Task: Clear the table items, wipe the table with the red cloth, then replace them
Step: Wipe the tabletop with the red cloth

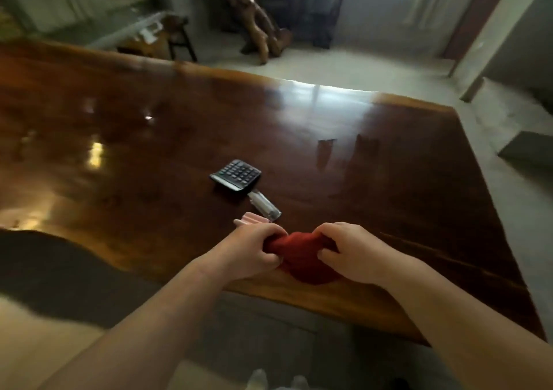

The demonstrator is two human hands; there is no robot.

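My left hand [254, 252] and right hand [350, 252] each grip one side of the bunched red cloth [302, 258], which lies on the table [389, 165] near its front edge

Hazard: the pink item [250, 219] sits just beside my left knuckles. A wipe begun now would likely knock it, or the clear stapler-like tool [264, 207] behind it, across the glossy wood. Cause: items not yet cleared

Count: one cloth, one calculator [236, 175], one clear tool, one pink item
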